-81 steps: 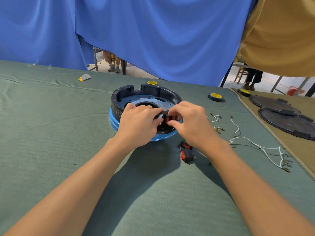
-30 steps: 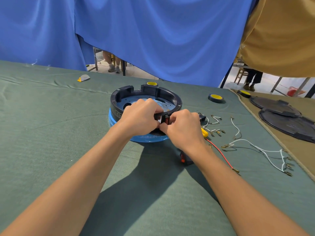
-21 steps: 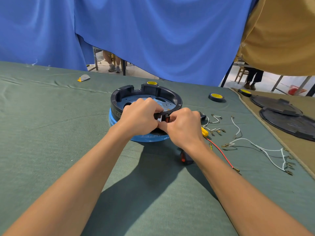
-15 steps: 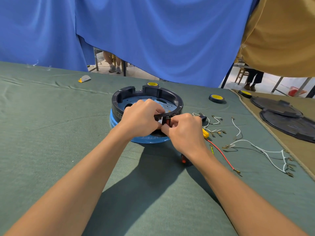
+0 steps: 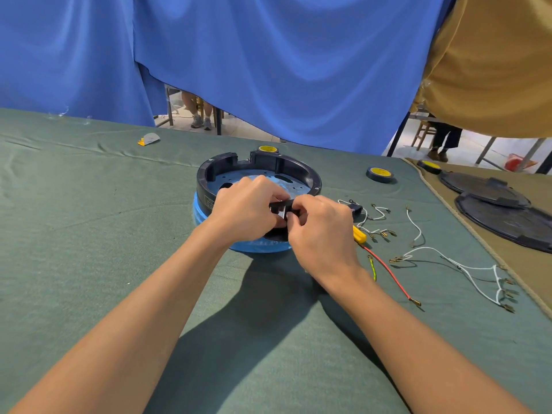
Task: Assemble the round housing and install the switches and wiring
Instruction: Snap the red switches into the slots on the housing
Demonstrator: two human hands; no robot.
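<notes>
A person leans over a green cloth-covered surface point(image 5: 89, 234), both bare forearms reaching forward. The round housing point(image 5: 295, 167), a black plastic ring seated on a blue base, stands upright in the middle of the surface. Both hands meet at its near rim. The left hand point(image 5: 245, 210) and the right hand point(image 5: 322, 231) each have their fingers point(image 5: 301, 204) curled, pinching a small black switch point(image 5: 280, 209) between them right at the rim. How far it is seated is hidden by the knuckles.

The switch looks light, hard and smooth, so it probably needs a firm pinch on its side faces, with pressure kept square to avoid jamming it crooked. The housing looks rigid and fairly light. It would likely slide on the cloth under a push, so one hand should brace its outer wall.

To the right lie thin white wires point(image 5: 466, 265) and a red wire point(image 5: 388, 270), limp and tangle-prone, with small metal terminals. They are best picked up just behind a terminal. A tape roll point(image 5: 379, 174) sits beyond them.
</notes>
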